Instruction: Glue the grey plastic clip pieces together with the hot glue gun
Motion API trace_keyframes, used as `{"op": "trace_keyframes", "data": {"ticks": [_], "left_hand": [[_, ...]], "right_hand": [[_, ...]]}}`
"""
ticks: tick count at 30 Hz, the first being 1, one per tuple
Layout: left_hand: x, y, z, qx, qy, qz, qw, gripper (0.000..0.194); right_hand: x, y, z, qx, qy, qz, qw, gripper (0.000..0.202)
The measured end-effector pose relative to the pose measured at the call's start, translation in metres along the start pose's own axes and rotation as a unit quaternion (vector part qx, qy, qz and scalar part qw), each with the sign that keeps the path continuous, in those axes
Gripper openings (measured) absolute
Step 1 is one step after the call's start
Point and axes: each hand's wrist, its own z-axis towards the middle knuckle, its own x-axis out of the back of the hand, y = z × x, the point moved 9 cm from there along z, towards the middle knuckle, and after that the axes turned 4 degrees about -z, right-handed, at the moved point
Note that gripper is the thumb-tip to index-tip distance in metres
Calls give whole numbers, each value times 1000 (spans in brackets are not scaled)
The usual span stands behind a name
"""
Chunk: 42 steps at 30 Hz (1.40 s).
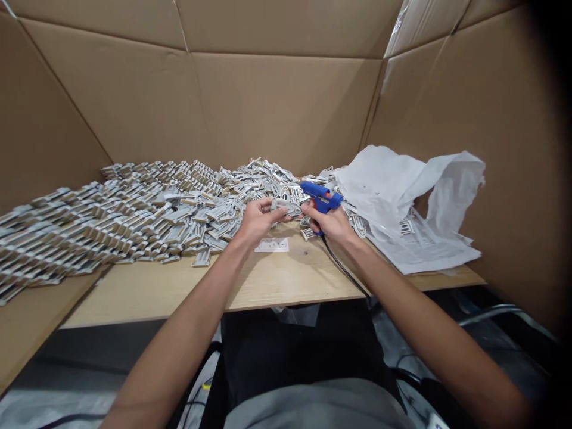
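Note:
Between thumb and fingers of my left hand (260,221) is a small grey-white cut-out piece (290,208) with a rounded end. My right hand (333,221) is wrapped round a blue glue gun (322,196), whose body points up and to the left above the fist. The thumb and fingertips of that hand also come up to the right end of the cut-out piece; whether they pinch it I cannot tell. A dark cord (342,265) runs from the gun's handle down over the board's front edge. Under the hands lies a small white paper strip (271,245).
Stacked rows of similar pieces (111,220) cover the left, with a loose heap (259,182) behind my hands. Crumpled white sheets (388,179) lie on the right over more pieces. Cardboard walls (286,107) enclose the wooden board (277,286) at the back and sides.

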Motion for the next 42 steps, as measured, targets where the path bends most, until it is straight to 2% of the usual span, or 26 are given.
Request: {"op": "trace_keyframes", "data": {"ticks": [3, 6, 9, 12, 15, 18, 21, 25, 29, 31, 34, 36, 39, 42], "left_hand": [[-4, 5, -2, -24, -20, 30, 999, 35], [-6, 14, -5, -82, -28, 98, 991, 55], [-12, 25, -11, -159, -43, 227, 960, 40], [-15, 33, -16, -231, -35, 361, 903, 25], [-16, 35, -19, -282, -36, 428, 858, 21], [-18, 31, -21, -299, -44, 471, 829, 23], [-16, 31, -19, -287, -30, 515, 807, 21], [3, 56, -13, -273, 59, 586, 761, 18], [46, 95, 5, -235, 152, 638, 718, 11], [77, 108, 18, -170, 205, 664, 699, 10], [118, 107, 39, -35, 233, 713, 660, 14], [133, 101, 50, 14, 223, 737, 638, 19], [139, 93, 61, 32, 208, 767, 606, 23], [135, 87, 70, 27, 189, 792, 580, 27]], "right_hand": [[-1, 0, -1, -30, 6, 99, 995, 42], [2, 4, 0, -41, 25, 139, 989, 44], [4, 7, 0, -46, 29, 157, 986, 44], [6, 7, 0, -52, 37, 160, 985, 41], [5, 6, -1, -56, 39, 162, 984, 39], [4, 4, 0, -55, 47, 168, 983, 39], [7, 2, 1, -45, 56, 171, 983, 38], [13, 2, 0, -51, 73, 179, 980, 40], [16, 3, 1, -59, 72, 182, 979, 41], [15, 4, 2, -58, 70, 180, 979, 39], [14, 5, 3, -54, 76, 186, 978, 36], [14, 7, 4, -59, 82, 188, 977, 36], [12, 9, 4, -70, 80, 185, 977, 34], [13, 8, 4, -70, 78, 186, 977, 33]]}}
